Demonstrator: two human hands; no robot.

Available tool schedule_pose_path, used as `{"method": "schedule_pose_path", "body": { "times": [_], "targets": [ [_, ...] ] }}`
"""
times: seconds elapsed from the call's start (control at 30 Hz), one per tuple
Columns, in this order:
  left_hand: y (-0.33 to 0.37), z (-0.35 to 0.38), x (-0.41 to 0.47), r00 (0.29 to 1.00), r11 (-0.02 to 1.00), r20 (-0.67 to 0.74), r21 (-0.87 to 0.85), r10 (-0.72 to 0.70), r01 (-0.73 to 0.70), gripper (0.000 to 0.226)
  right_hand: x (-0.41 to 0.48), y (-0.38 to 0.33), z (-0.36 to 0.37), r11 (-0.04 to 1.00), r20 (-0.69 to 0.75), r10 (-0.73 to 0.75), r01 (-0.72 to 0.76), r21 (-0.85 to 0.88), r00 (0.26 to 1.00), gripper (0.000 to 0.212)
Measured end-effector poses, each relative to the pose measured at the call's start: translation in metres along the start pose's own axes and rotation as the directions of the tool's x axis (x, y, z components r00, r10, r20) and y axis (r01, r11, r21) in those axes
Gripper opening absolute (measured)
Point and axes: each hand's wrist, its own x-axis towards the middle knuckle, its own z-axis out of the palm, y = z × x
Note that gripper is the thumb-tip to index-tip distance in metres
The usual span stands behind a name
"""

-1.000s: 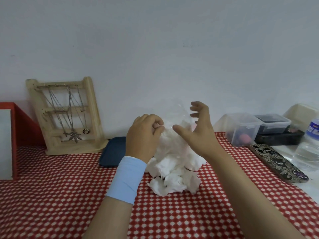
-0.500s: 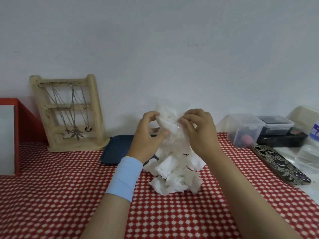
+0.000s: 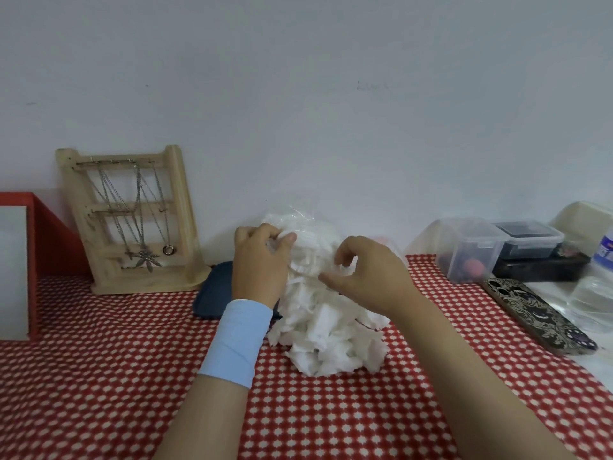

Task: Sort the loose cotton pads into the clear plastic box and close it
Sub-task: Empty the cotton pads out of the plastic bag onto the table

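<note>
Red panel (image 3: 53,234) stands at the far left of the surface (image 3: 99,376), which carries a red-and-white checked cloth. Just right of it, a wooden stand (image 3: 132,204) leans toward the wall, with necklaces (image 3: 146,260) hung on its bars. A dark blue pouch (image 3: 212,293) lies between the stand and the left hand (image 3: 258,263). The left wrist wears a light blue band (image 3: 237,343).

The left hand pinches the upper part of a clear bag (image 3: 298,217) between thumb and curled fingers. Cotton pads (image 3: 331,336) fill the bag and lie heaped on the surface below both hands. The right hand (image 3: 371,280) sits at the bag's right side with its fingers curled and thumb out. Whether it grips the film cannot be told. The hands are apart.

Well to the right, near the wall, stands the clear plastic box (image 3: 471,254) with a pink item inside. Beside it are a second box (image 3: 527,237) with dark contents, a phone (image 3: 537,317) in a patterned case, and a bottle (image 3: 597,293). The bottle's blue label carries print too small to read.

Compared with 0.5 s ago, the hands have separated and dropped from the bag's top, where they had pinched close together.
</note>
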Motion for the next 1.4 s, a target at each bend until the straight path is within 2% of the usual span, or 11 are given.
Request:
{"method": "schedule_pose_path", "body": {
  "times": [0.1, 0.27, 0.4, 0.47, 0.57, 0.67, 0.83, 1.03, 1.1, 1.23, 1.4],
  "targets": [
    [0.002, 0.003, 0.0, 0.998, 0.995, 0.036, -0.08, -0.061, 0.063, 0.02, -0.001, -0.005, 0.01, 0.998, -0.072, 0.063, -0.063, 0.005, 0.995, 0.044],
    [0.004, 0.011, -0.001, 0.972, 0.905, 0.038, -0.357, -0.234, 0.232, 0.043, 0.003, -0.008, 0.013, 0.927, -0.278, 0.23, -0.123, 0.353, 0.933, 0.018],
    [0.005, 0.012, -0.002, 0.947, 0.852, -0.013, -0.441, -0.321, 0.283, 0.031, 0.002, -0.013, 0.012, 0.868, -0.365, 0.325, -0.123, 0.481, 0.872, 0.015],
    [0.006, 0.013, -0.004, 0.944, 0.834, -0.022, -0.474, -0.33, 0.281, 0.033, 0.0, -0.014, 0.017, 0.911, -0.365, 0.238, -0.077, 0.404, 0.9, 0.012],
    [0.008, 0.013, -0.006, 0.951, 0.839, -0.007, -0.473, -0.308, 0.268, 0.023, -0.003, -0.017, 0.024, 0.991, -0.305, 0.058, -0.017, 0.134, 0.95, 0.043],
    [0.009, 0.015, -0.007, 0.97, 0.87, 0.054, -0.433, -0.235, 0.235, 0.016, -0.001, -0.016, 0.025, 0.986, -0.246, 0.121, -0.089, 0.137, 0.962, 0.057],
    [0.011, 0.02, -0.01, 0.98, 0.907, 0.107, -0.371, -0.17, 0.198, 0.012, 0.005, -0.004, 0.024, 0.991, -0.215, 0.132, -0.13, 0.023, 0.968, 0.047],
    [0.013, 0.015, -0.007, 0.967, 0.829, 0.12, -0.499, -0.223, 0.253, 0.025, 0.004, 0.005, 0.01, 0.982, -0.277, 0.137, -0.093, 0.166, 0.951, 0.022],
    [0.01, 0.015, -0.006, 0.965, 0.827, 0.102, -0.498, -0.243, 0.261, 0.027, 0.003, 0.005, 0.002, 0.989, -0.21, 0.046, -0.015, 0.145, 0.977, 0.017],
    [0.004, 0.006, -0.002, 0.97, 0.859, -0.015, -0.466, -0.244, 0.21, 0.029, 0.001, -0.002, -0.012, 0.995, 0.197, -0.087, 0.094, -0.029, 0.977, 0.028],
    [-0.002, -0.006, 0.006, 0.986, 0.882, -0.006, -0.449, -0.166, 0.146, 0.023, -0.002, 0.003, -0.014, 0.962, 0.538, 0.086, 0.07, -0.262, 0.839, 0.048]
  ]
}}
